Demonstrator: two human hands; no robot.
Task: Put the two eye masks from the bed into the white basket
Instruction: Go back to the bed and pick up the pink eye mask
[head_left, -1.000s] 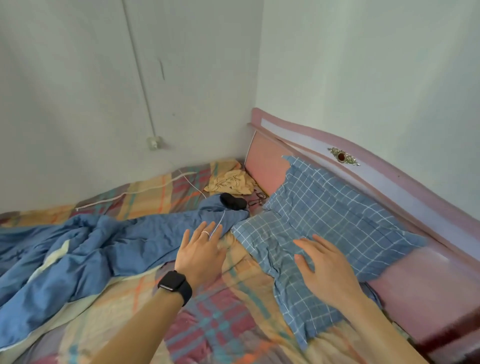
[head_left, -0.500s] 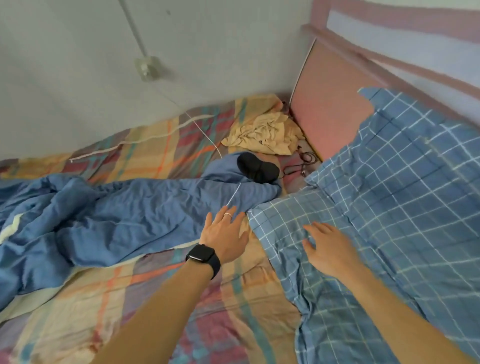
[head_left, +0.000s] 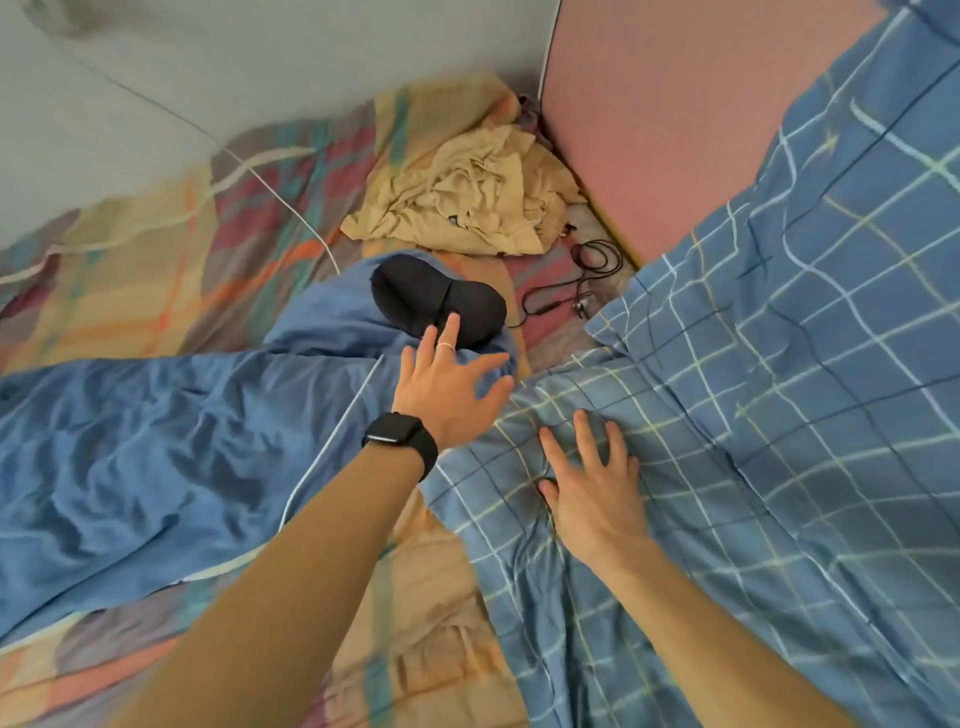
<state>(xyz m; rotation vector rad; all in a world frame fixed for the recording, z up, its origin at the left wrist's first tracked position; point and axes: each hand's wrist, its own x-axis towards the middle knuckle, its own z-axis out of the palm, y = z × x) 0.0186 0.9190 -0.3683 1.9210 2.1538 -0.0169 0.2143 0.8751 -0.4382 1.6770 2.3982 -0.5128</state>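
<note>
A black eye mask (head_left: 415, 296) lies on the far end of a crumpled blue blanket (head_left: 156, 457) on the bed. My left hand (head_left: 449, 387), with a black watch on the wrist and a ring on one finger, reaches out open just short of the mask, one fingertip over its near edge. My right hand (head_left: 592, 483) rests flat and open on the blue checked pillow (head_left: 779, 415). Only one eye mask shows. The white basket is out of view.
A crumpled yellow cloth (head_left: 467, 197) lies beyond the mask near the pink headboard (head_left: 675, 130). Black earphones with a cable (head_left: 576, 291) lie between mask and pillow. A white cable (head_left: 291, 202) runs over the plaid sheet (head_left: 156, 260) along the wall.
The view has moved closer and lower over the bed. My left hand has stretched forward over the blue blanket up to the black mask. My right hand has stayed on the pillow.
</note>
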